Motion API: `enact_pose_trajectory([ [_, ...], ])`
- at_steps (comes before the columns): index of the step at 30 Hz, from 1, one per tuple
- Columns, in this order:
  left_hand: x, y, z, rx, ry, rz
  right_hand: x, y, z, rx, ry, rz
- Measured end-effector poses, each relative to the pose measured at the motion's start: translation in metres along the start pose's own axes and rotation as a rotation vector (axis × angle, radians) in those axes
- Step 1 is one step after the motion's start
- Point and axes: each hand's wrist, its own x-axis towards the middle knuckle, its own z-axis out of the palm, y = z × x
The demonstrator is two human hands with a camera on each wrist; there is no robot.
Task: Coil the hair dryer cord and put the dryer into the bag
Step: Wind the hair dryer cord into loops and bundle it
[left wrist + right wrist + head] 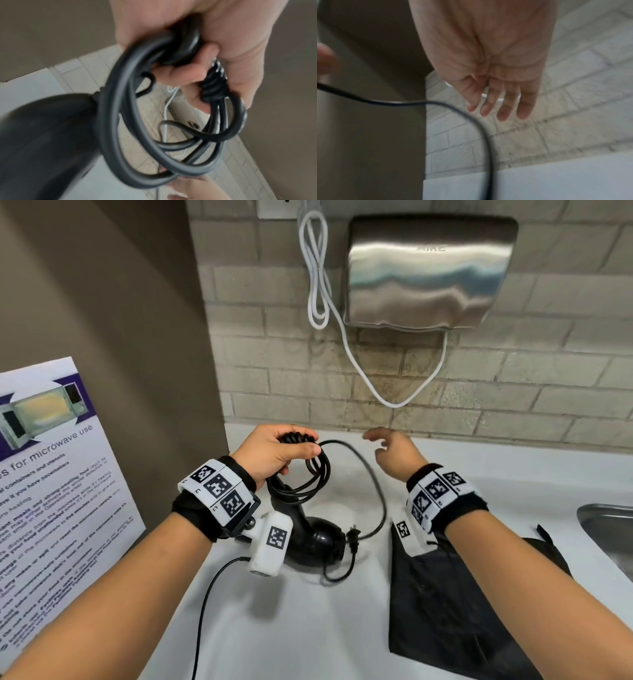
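The left hand (274,451) grips several loops of the black cord (317,474), with the hair dryer (317,537) hanging just below it over the tabletop (291,628). The right hand (394,451) hovers beside it, fingers loose, holding nothing, above the black bag (445,611).

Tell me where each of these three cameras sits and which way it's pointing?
Head: worn on the head, looking down at the counter; both forearms show.
Left wrist: looks along the left hand, which grips the coiled cord.
Right wrist: looks along the right hand, open, toward the tiled wall.
Shared: all show the black cord; the wrist views share the wall.
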Motion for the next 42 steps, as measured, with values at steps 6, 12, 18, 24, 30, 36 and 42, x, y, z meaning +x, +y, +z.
enact_pose_trajectory([
  [6,0.002,0.002,0.005,0.022,-0.043,0.036,-0.017,-0.031,0.032,-0.274,-0.36,-0.598],
  [12,-0.001,0.002,0.003,-0.006,-0.058,0.044,-0.029,-0.048,0.035,-0.094,-0.403,-0.527],
  [18,-0.002,0.0,-0.001,0.041,-0.016,0.066,-0.026,-0.063,0.004,-0.123,-0.06,-0.347],
  [24,-0.001,0.006,0.0,0.138,0.006,0.126,-0.025,-0.079,-0.006,0.011,0.148,-0.175],
  [30,-0.008,0.009,0.008,0.318,-0.102,0.173,-0.033,-0.093,-0.011,0.036,0.135,-0.073],
  [36,-0.005,0.011,0.014,0.457,-0.138,0.26,-0.039,-0.1,-0.014,0.044,0.117,-0.038],
  [42,0.002,0.011,0.011,0.571,-0.17,0.22,-0.04,-0.105,-0.011,0.156,0.202,-0.112],
])
